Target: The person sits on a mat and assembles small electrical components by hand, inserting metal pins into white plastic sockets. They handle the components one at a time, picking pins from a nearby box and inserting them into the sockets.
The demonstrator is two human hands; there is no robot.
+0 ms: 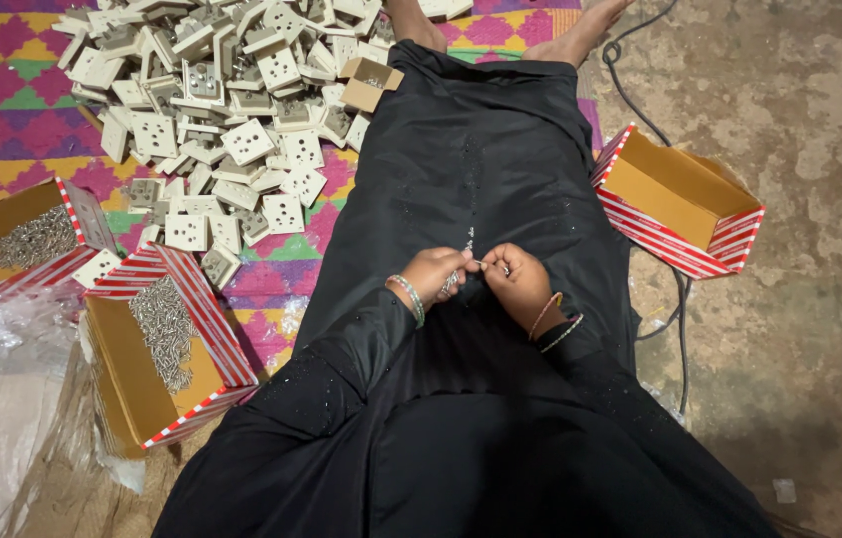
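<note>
socket plates (232, 110) heaped left; screw boxes (167, 344) near; empty box (680, 199) right

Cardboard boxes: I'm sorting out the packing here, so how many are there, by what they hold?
Striped box holding screws: 1
Striped box holding screws at the left edge: 1
Striped box showing nothing inside: 1
Small plain box by the socket plates: 1
Total: 4

A bare, mottled concrete floor (799, 120) is seen at right, crossed by a dark cable (682, 329). A woven mat (2, 120) with a pink, yellow and green diamond pattern is spread at left.
</note>
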